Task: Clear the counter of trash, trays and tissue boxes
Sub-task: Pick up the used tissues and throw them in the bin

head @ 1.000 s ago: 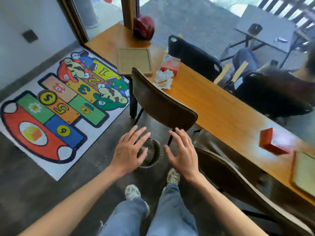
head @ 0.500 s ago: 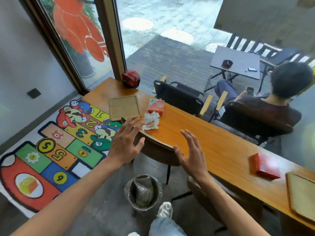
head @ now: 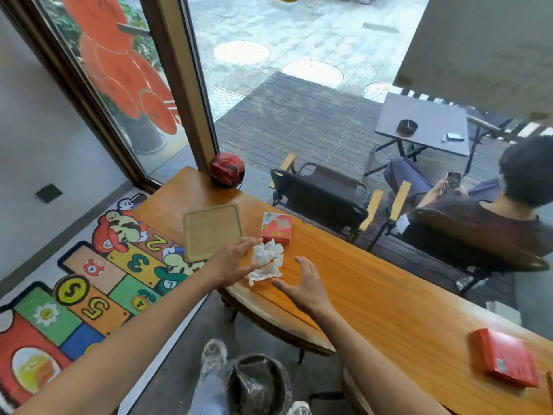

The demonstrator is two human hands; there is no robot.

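A pile of crumpled white tissues (head: 267, 262) lies on the wooden counter (head: 374, 295). My left hand (head: 230, 263) is spread open at the pile's left side, fingertips close to it. On the right side of the pile my right hand (head: 302, 284) hovers open just over the counter. Behind the tissues stands a red tissue box (head: 276, 228), and to its left a square wooden tray (head: 213, 231). A second red box (head: 505, 360) lies at the counter's near right end.
A bin with a plastic liner (head: 258, 384) stands on the floor by my feet. A chair back (head: 269, 319) is tucked under the counter edge. A red helmet (head: 226, 169) sits at the counter's far corner. A person sits outside beyond the glass.
My view rose from the floor bin to the counter. Both hands moved forward and now flank the crumpled tissues.
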